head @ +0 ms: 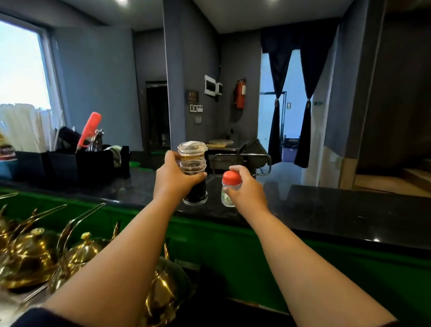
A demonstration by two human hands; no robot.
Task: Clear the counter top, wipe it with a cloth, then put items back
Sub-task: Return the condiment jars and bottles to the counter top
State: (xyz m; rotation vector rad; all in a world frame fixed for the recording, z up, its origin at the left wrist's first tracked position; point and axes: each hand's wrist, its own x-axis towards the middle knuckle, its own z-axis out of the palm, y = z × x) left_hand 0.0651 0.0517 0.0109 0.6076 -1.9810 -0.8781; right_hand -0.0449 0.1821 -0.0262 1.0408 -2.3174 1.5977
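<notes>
Both hands are out over the black tabletop (pixel 334 211): my left hand (pixel 172 179) is wrapped around a clear glass dispenser (pixel 193 172) of dark sauce, its base at the tabletop. Just beside it, my right hand (pixel 246 189) pinches a small red-capped shaker (pixel 230 189) from the side, near the tabletop's front edge; I cannot tell whether either one touches the surface.

You have a clear glass dispenser (pixel 194 173) in front of you, upright, dark liquid filling its lower part, a ribbed neck and a clear stopper lid on top; its base sits at or just above the black stone counter top (pixel 334 209). Just beside it to the right stands a small clear shaker (pixel 229 190) with a red cap, upright, pale contents inside.
</notes>
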